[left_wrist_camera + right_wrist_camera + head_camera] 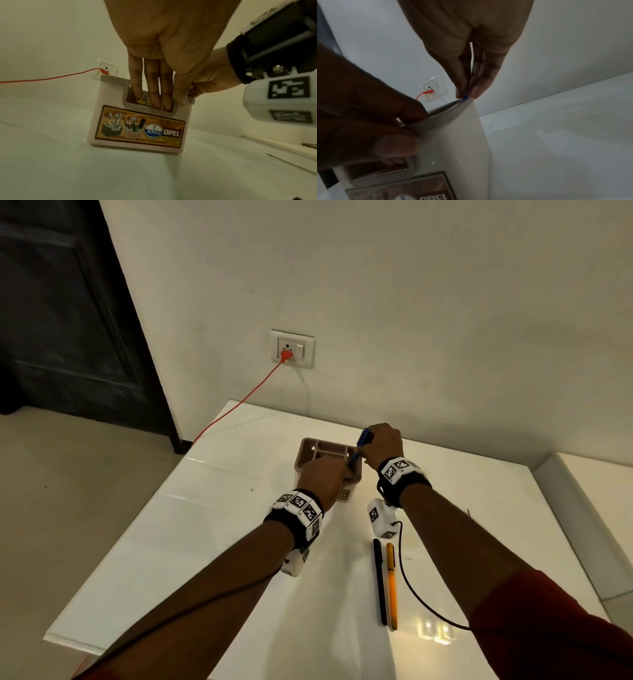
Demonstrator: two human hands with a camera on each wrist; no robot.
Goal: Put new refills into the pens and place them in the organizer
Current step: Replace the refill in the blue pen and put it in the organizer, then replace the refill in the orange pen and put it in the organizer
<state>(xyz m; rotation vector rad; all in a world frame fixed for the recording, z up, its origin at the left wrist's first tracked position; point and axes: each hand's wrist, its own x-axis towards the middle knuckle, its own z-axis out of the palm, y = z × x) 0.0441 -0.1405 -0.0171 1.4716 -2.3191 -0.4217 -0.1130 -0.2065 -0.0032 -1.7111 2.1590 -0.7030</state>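
While the right hand [383, 444] pinches a blue pen [359, 447] between thumb and fingertips [476, 93], the pen slants down with its lower end inside the right rear part of the organizer [109, 108]; which compartment it enters cannot be told. The left hand [322, 479] grips the organizer's front rim, three straight fingers [151, 86] dipped together into the low front pocket and the thumb pressed on the rim's right corner. The organizer stands upright on the white table [205, 525], its label facing the person. Nearer the person, well apart from the organizer, a black pen [380, 580] and an orange pen [391, 583] lie just beside each other. An orange cord [236, 405] runs from a wall socket [293, 349].
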